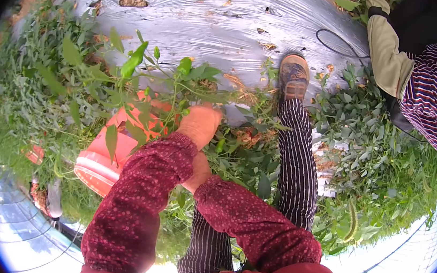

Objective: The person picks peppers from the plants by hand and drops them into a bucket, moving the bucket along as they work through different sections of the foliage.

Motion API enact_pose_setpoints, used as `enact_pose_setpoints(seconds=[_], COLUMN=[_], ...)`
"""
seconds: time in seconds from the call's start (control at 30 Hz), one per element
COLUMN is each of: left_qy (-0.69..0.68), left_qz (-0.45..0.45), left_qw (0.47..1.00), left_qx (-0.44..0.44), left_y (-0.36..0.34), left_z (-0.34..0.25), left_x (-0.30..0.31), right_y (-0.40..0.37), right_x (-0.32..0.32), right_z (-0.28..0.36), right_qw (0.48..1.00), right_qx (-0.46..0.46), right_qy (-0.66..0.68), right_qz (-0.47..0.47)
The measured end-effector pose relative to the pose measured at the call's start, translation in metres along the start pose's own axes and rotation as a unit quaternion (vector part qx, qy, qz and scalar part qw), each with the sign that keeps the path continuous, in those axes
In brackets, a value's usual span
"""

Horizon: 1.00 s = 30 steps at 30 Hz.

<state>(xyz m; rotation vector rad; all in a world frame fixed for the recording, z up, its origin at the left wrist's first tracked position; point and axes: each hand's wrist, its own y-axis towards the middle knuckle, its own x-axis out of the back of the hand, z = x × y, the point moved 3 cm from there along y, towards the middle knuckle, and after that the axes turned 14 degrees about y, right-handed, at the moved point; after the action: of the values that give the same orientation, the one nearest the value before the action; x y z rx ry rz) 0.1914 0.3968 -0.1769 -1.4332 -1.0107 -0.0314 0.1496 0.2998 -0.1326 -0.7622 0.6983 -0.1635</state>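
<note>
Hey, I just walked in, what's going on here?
Someone's left hand is in among a pepper plant's leaves, with the right hand mostly hidden behind it. Whether they grip anything is hidden. A green pepper hangs nearby, a red bucket is left of the hands, and another person is at right.

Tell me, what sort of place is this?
Probably a vegetable plot, perhaps inside a greenhouse: green peppers hang among leafy plants, silvery plastic sheeting covers much of the ground, and the bright, line-crossed backdrop could be a cover.
</note>
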Motion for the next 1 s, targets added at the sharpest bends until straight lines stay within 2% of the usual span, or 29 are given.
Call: enact_pose_setpoints(seconds=[0.03,0.1,0.17,0.2,0.3,0.33,0.37,0.43,0.47,0.57,0.6,0.67,0.7,0.77,0.8,0.83,0.9,0.93,1.0], left_qy=[-0.016,-0.050,-0.085,-0.085,-0.069,-0.057,-0.061,-0.074,-0.076,-0.166,-0.156,-0.186,-0.179,-0.111,-0.077,-0.080,-0.030,0.016,-0.020], left_qz=[0.036,0.021,0.005,0.017,0.052,0.075,0.066,0.041,0.028,0.019,0.018,-0.044,-0.046,0.090,0.086,0.079,0.060,0.053,0.031], left_qw=[0.999,0.999,0.996,0.996,0.996,0.995,0.996,0.996,0.997,0.986,0.987,0.982,0.983,0.988,0.992,0.992,0.997,0.996,0.999], left_qx=[-0.003,0.004,0.014,0.012,-0.004,-0.022,-0.019,-0.004,0.009,0.023,0.035,0.004,0.016,0.065,0.052,0.052,0.048,0.075,0.027], left_y=[-0.001,-0.008,-0.013,-0.012,-0.004,0.000,0.003,0.007,0.008,0.000,-0.003,-0.008,-0.009,-0.007,-0.003,-0.002,-0.004,-0.006,-0.010], left_z=[0.000,0.002,0.004,0.005,0.006,0.002,-0.003,-0.003,-0.003,-0.002,0.000,0.002,0.006,0.004,0.001,-0.001,-0.002,-0.005,-0.002], left_x=[0.000,0.002,0.001,-0.001,-0.007,-0.011,-0.010,-0.022,-0.024,-0.008,-0.011,-0.013,-0.002,0.008,0.006,0.001,0.008,0.010,0.029], right_y=[0.000,0.001,0.000,0.001,-0.002,-0.004,-0.006,-0.018,-0.017,-0.012,-0.009,-0.003,-0.001,-0.004,-0.006,-0.007,-0.006,-0.012,-0.016], right_x=[-0.001,0.000,0.001,0.003,0.001,0.003,-0.001,0.000,-0.007,0.007,0.008,0.008,0.009,0.013,0.014,0.020,0.013,0.015,0.027], right_z=[-0.006,0.004,0.028,0.028,0.016,0.004,-0.006,0.006,0.011,0.027,0.031,0.036,0.034,0.022,0.012,0.003,0.016,-0.006,0.012], right_qw=[1.000,1.000,0.977,0.976,0.976,0.999,0.986,0.995,0.995,0.998,0.998,0.980,0.980,0.977,0.991,0.990,0.996,0.990,0.999], right_qx=[-0.011,-0.021,0.014,0.018,0.040,0.015,-0.011,-0.061,-0.059,-0.029,-0.022,0.019,0.026,-0.005,-0.001,0.001,-0.024,-0.009,0.004], right_qy=[-0.010,-0.020,-0.212,-0.213,-0.210,-0.032,0.152,0.050,0.072,-0.060,-0.054,-0.187,-0.183,-0.191,-0.131,-0.138,-0.031,0.116,0.024], right_qz=[0.004,0.007,0.035,0.039,0.038,-0.017,-0.068,-0.064,-0.032,-0.008,0.005,0.059,0.070,0.090,0.023,0.023,0.080,0.085,0.037])
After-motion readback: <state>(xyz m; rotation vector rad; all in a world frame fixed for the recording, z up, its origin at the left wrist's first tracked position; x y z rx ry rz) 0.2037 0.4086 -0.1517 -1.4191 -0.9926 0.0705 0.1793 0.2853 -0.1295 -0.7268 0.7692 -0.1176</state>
